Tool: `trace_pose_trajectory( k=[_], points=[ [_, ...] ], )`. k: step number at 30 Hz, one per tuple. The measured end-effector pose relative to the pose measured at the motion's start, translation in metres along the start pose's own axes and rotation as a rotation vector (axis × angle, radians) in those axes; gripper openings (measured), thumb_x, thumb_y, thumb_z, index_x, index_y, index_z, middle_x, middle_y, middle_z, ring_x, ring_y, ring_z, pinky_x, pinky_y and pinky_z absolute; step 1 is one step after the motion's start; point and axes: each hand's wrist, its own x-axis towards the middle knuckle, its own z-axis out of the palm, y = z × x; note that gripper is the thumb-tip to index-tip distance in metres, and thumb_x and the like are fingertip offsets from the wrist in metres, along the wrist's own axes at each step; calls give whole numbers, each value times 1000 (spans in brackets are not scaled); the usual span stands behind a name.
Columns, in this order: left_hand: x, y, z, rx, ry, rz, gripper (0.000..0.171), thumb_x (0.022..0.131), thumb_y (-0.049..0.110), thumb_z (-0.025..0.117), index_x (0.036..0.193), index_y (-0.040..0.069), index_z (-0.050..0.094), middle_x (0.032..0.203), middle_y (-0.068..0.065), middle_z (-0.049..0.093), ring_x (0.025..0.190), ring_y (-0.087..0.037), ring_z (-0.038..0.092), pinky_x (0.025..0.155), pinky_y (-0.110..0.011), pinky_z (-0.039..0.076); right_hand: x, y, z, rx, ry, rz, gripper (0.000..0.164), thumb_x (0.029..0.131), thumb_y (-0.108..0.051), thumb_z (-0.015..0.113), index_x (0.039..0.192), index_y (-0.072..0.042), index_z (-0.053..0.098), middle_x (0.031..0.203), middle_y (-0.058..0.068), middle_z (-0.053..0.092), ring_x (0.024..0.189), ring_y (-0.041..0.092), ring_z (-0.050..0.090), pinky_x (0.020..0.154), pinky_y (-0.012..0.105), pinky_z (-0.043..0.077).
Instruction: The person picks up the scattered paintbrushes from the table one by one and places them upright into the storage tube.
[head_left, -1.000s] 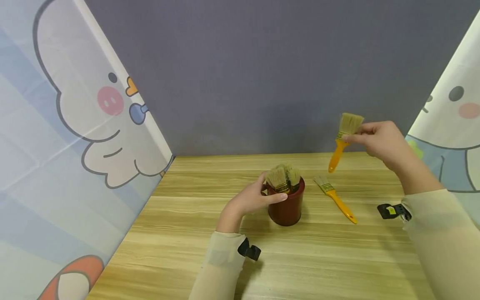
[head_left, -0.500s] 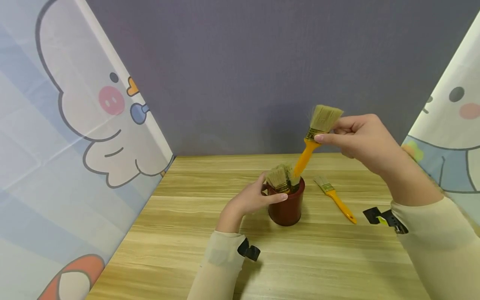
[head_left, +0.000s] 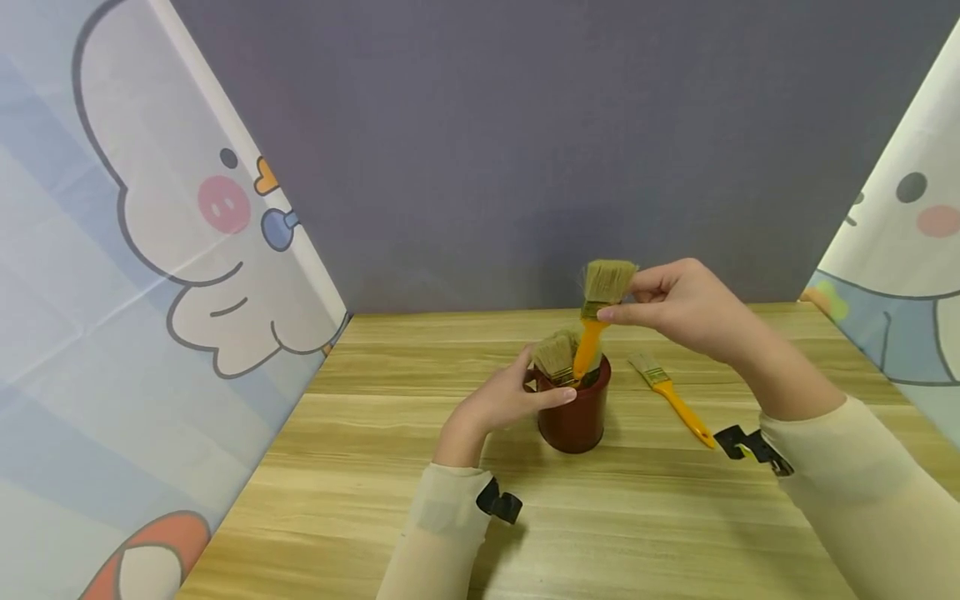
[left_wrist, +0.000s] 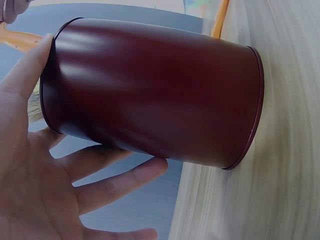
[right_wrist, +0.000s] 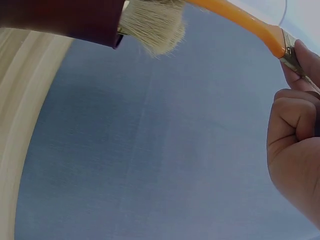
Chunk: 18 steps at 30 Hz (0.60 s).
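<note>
My left hand (head_left: 501,402) grips a dark red cylindrical container (head_left: 573,423) by its upper part, thumb on the near side near the rim. The container stands upright, holding several bristle-up paintbrushes (head_left: 553,355). In the left wrist view its smooth wall (left_wrist: 155,90) fills the middle. Between thumb and fingers, my right hand (head_left: 686,310) pinches another paintbrush (head_left: 608,283) at its metal ferrule. Bristles up, that brush has its orange handle (right_wrist: 235,15) slanting down to the container's mouth. The handle's tip is hidden in the head view among the other brushes.
One more orange-handled paintbrush (head_left: 677,407) lies on the wooden table (head_left: 337,467), right of the container. Behind the table rises a grey wall (head_left: 450,167). Cartoon-printed curtains (head_left: 135,350) border both sides.
My right hand has carried its paintbrush left and then lowered it over the container, the handle tip reaching the mouth. My left hand and the container have stayed put.
</note>
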Motion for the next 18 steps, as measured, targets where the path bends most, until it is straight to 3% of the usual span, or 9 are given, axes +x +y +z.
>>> trace_pose_trajectory(
  k=[11,18],
  points=[
    [0,1,-1,-20,-4,18,103,91,68,74,171,36,17,171,-8,41,158,-29,42,123,-56,42,6,6,13,19,-11,-71,60,92,-39,86,60,-10,43,57,-6,22,51,8,20,47,27,22],
    [-1,2,0,19,-1,-6,111,90,73,72,173,30,12,169,-12,43,155,-34,46,121,-56,45,9,10,24,-23,-43,-145,65,93,-30,85,60,-14,31,58,-8,19,50,6,17,47,24,19]
  ],
)
